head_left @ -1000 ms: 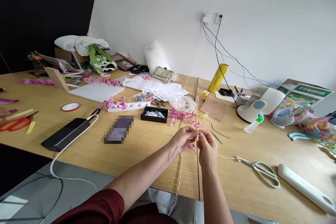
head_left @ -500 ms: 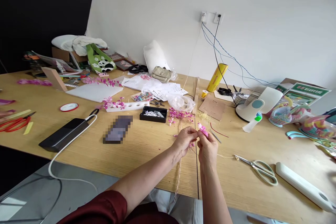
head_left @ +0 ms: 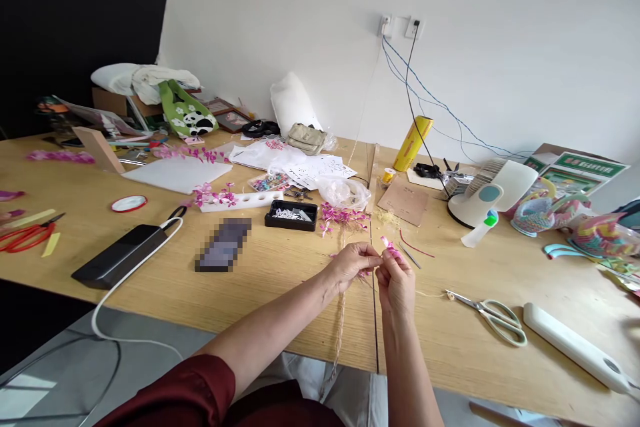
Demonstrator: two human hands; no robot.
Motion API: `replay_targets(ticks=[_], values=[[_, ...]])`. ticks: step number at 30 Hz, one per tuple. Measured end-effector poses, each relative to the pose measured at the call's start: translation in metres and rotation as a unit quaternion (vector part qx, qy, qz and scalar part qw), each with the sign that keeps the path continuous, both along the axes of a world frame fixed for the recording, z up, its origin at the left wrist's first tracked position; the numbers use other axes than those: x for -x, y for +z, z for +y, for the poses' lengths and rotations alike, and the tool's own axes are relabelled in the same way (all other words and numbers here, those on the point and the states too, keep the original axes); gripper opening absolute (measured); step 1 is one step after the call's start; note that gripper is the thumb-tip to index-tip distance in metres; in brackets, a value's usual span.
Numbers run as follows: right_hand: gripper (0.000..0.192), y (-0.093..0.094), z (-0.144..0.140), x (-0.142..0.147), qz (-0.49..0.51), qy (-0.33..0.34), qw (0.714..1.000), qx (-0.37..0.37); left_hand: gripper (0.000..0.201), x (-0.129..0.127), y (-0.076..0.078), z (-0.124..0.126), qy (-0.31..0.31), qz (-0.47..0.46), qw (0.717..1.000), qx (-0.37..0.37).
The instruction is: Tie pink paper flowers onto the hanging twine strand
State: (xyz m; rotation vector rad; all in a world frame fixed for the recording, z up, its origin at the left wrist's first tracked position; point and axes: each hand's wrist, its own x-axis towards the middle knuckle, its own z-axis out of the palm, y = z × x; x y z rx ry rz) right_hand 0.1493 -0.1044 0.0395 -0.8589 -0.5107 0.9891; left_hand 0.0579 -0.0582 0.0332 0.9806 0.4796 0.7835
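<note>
My right hand [head_left: 397,283] is closed in a pinch around a small pink-and-white artificial flower [head_left: 392,249], whose petals stick out above the fingertips. Close against it, my left hand [head_left: 353,265] has its thumb and forefinger pressed together at the flower's base; what they grip is too small to make out. More pink petals [head_left: 363,273] show just behind the left fingers. A braided cord [head_left: 341,327] hangs over the table edge below my left wrist. Beyond the hands lies a cluster of pink flowers [head_left: 345,215], next to a black tray of small white pieces [head_left: 291,225].
Scissors [head_left: 495,318] and a long white device [head_left: 575,347] lie to the right, with a white fan [head_left: 493,193] behind. To the left are a blurred-out phone [head_left: 223,245], a black power strip [head_left: 123,253] with a white cable, and red-handled scissors [head_left: 30,237].
The flower has tipped lower and sits deeper in my right fingers. My left fingertips have shifted slightly right, toward its base. The view has moved a little.
</note>
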Motion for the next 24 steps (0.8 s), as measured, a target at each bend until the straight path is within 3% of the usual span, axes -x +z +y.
replay_targets(ticks=[8, 11, 14, 17, 20, 24], values=[[0.030, -0.004, 0.000, 0.002, -0.004, -0.014, 1.000, -0.008, 0.031, 0.005, 0.001, -0.011, -0.016, -0.019, 0.997, 0.069], [0.029, -0.002, -0.001, -0.001, -0.004, 0.006, 1.000, -0.021, 0.029, 0.019, -0.004, -0.007, -0.047, 0.020, 0.998, 0.046], [0.027, 0.002, -0.004, -0.008, -0.003, 0.023, 0.999, -0.041, 0.028, 0.039, -0.004, 0.004, -0.098, 0.070, 0.992, -0.031], [0.024, 0.005, -0.006, -0.013, 0.002, 0.053, 0.998, -0.045, 0.031, 0.054, 0.003, 0.014, -0.077, 0.081, 0.991, -0.071], [0.024, 0.006, -0.005, -0.011, 0.003, 0.081, 0.996, -0.044, 0.034, 0.052, 0.015, 0.014, -0.056, 0.042, 0.995, -0.073], [0.026, 0.006, -0.004, -0.008, -0.015, 0.103, 0.994, -0.027, 0.037, 0.034, 0.024, 0.005, -0.098, 0.000, 0.993, -0.061]])
